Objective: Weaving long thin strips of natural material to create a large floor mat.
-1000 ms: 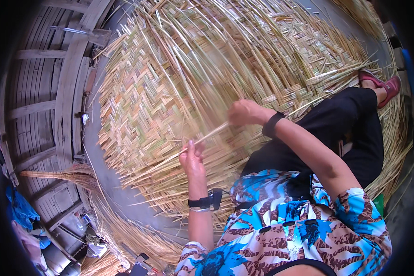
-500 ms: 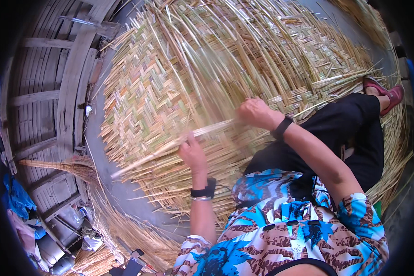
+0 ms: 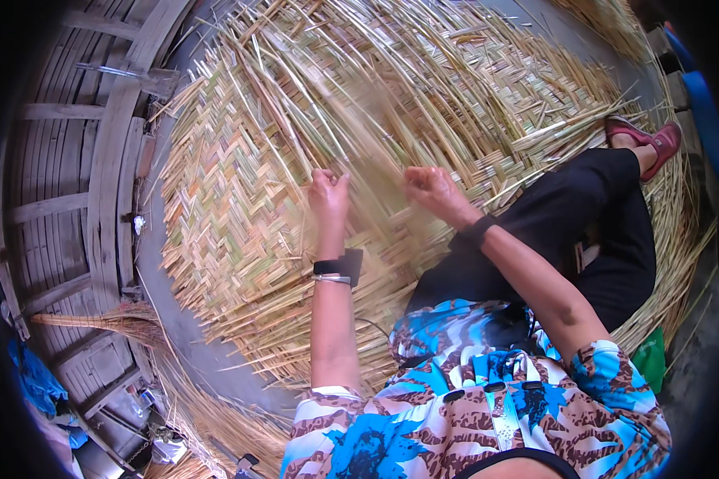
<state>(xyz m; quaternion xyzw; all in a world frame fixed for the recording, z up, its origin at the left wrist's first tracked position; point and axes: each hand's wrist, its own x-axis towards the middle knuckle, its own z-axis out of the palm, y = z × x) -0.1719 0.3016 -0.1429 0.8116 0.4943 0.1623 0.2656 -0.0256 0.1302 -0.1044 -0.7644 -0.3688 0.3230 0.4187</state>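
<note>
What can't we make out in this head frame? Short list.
- Head view: the strip between the left hand and right hand is motion-blurred; whether either hand grips it cannot be told.
- Woven mat: its near edge is hidden under the person's legs and torso, and its top is cut off by the frame.
- Broom: the handle end runs into the dark fisheye rim.
- Lower-left clutter: too small and too distorted to identify.
</note>
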